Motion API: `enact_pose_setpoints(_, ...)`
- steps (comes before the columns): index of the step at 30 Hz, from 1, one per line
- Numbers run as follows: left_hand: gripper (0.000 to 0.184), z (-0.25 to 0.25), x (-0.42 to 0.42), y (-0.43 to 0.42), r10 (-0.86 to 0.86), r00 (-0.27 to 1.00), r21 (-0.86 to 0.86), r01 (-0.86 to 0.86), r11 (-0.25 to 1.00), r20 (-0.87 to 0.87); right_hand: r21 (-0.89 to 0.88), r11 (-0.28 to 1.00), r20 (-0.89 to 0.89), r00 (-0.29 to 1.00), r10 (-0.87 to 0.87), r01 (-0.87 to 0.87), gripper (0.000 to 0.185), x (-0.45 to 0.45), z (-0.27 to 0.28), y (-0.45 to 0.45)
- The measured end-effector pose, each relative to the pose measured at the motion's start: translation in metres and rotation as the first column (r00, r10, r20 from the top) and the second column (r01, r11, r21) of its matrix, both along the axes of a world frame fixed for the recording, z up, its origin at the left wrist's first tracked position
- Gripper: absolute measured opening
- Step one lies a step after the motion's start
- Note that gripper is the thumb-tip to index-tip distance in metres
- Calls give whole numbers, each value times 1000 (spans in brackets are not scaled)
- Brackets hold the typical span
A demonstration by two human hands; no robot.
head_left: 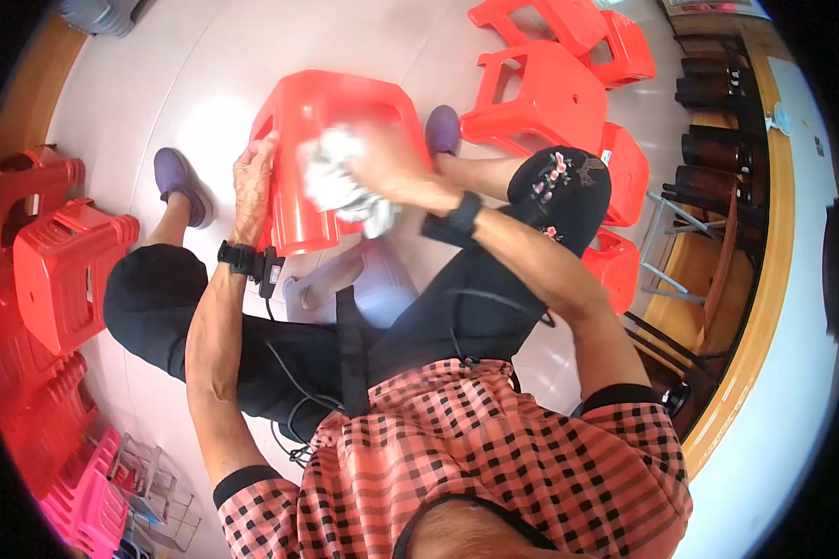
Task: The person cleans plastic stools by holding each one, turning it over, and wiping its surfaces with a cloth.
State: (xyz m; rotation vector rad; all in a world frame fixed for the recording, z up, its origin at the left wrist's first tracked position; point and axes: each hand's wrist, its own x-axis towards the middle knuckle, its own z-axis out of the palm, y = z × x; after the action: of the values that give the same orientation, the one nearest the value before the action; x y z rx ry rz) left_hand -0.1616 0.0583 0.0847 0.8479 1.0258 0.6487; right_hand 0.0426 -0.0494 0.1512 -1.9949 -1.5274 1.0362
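Observation:
A red plastic stool (294, 210) is between my knees, tipped so that one side faces me. My left hand (254, 182) grips the stool's left edge. My right hand (391, 168), smeared by motion, presses a crumpled white and pale green cloth (337, 177) against the stool's surface. The fingers of that hand are partly hidden by blur and by the cloth.
Several red stools (541, 98) stand on the tiled floor to the right, and stacked red stools (65, 270) line the left side. A pale plastic seat (382, 289) is beneath me. Dark chairs and a folding table (718, 252) stand far right. Pink stools (89, 503) are at lower left.

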Motion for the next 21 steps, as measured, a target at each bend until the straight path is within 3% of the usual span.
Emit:
enact_pose_setpoints(2,25,29,2,-3,-9,996,-25,12,1000,94,420,904,-214,977,15,78,41,-39,25,21)
enact_pose_setpoints(5,27,38,9,5,-42,997,82,37,996,59,388,921,-110,991,74,-26,35,-67,62,38)
enact_pose_setpoints(9,32,32,-3,22,-5,1000,174,8,985,-17,527,847,-161,971,175,-65,38,-23,38,60)
enact_pose_setpoints(11,36,15,-7,33,31,993,140,-15,990,-110,454,880,70,991,117,-136,42,20,-4,92)
enact_pose_setpoints(13,34,7,0,31,154,987,38,-152,988,-47,357,923,96,988,120,-147,39,67,-6,109)
enact_pose_setpoints(14,34,7,-4,29,132,986,41,-128,991,-102,347,936,115,993,20,-59,41,79,-11,122)
enact_pose_setpoints(16,35,4,-9,27,90,972,43,-82,996,-215,387,917,225,974,8,-97,46,100,-21,155)
enact_pose_setpoints(18,34,-2,-10,27,129,981,44,-123,991,-147,452,881,282,959,8,-140,49,109,-38,180)
enact_pose_setpoints(19,33,-1,-8,25,157,981,49,-152,987,-110,217,965,235,967,95,-147,53,115,-40,185)
enact_pose_setpoints(21,32,8,-2,21,226,971,27,-225,974,-73,131,970,175,968,181,-205,55,123,-69,176)
